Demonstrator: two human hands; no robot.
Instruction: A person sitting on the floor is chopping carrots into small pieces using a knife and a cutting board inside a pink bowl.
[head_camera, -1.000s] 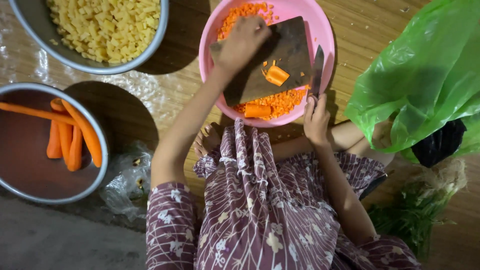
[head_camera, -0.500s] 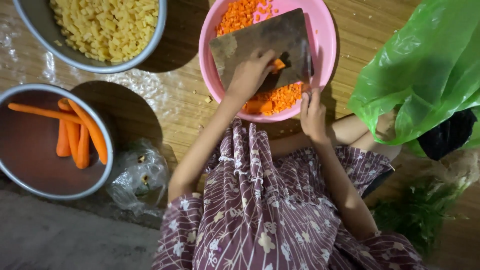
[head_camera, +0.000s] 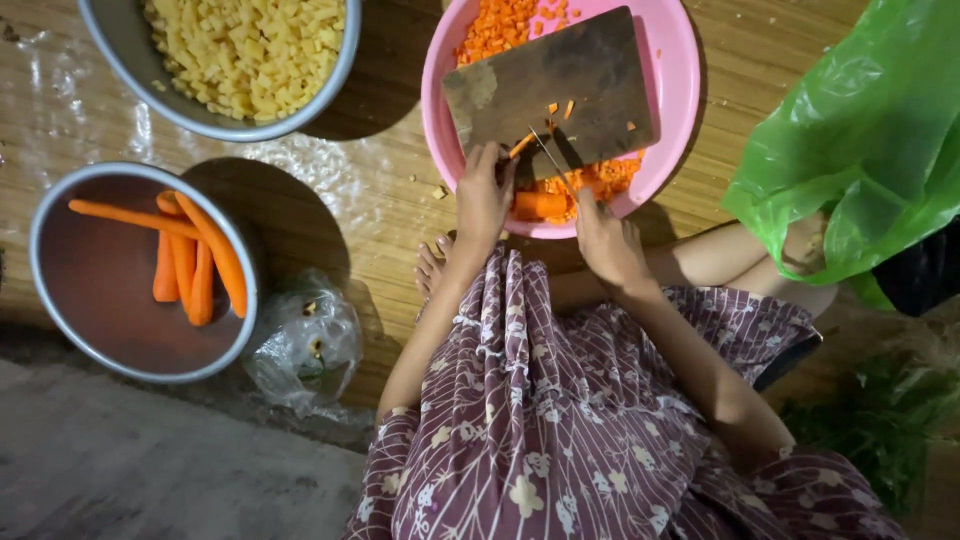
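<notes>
Two hands (head_camera: 484, 196), one knife (head_camera: 553, 160), three bowls (head_camera: 672, 60)

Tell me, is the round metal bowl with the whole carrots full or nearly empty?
Nearly empty: the round metal bowl holds only a few whole orange carrots lying to one side, with most of its bare bottom showing.

Glossy pink plastic basin (head_camera: 672, 120) holds a worn, matt wooden chopping board (head_camera: 580, 85); beside the basin, dull metal bowls (head_camera: 60, 300) sit on a woven floor mat (head_camera: 330, 190).
</notes>
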